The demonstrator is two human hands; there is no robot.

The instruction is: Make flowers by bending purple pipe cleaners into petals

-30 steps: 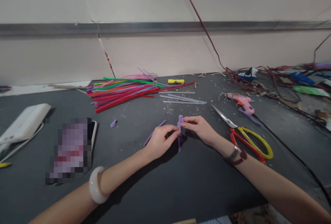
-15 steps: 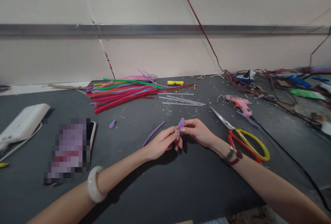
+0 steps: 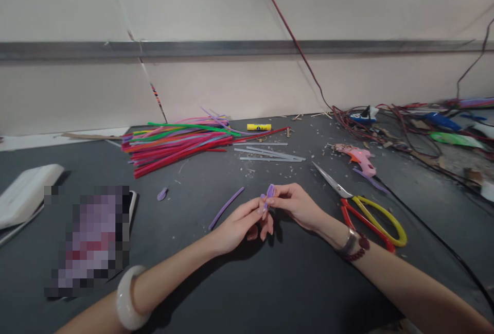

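Gently now: your left hand (image 3: 235, 227) and right hand (image 3: 301, 206) both pinch the purple piece (image 3: 270, 190) over the table (image 3: 239, 285); press just enough to steady it without crushing.

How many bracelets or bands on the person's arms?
3: a white bangle on the left forearm, plus a silvery band and a dark red beaded bracelet at the right wrist. Undersides are hidden.

Purple strip (image 3: 270, 190): slender, folded over on itself, nearly upright, top leaning slightly right; just below and right of the frame's centre, lower part largely hidden.
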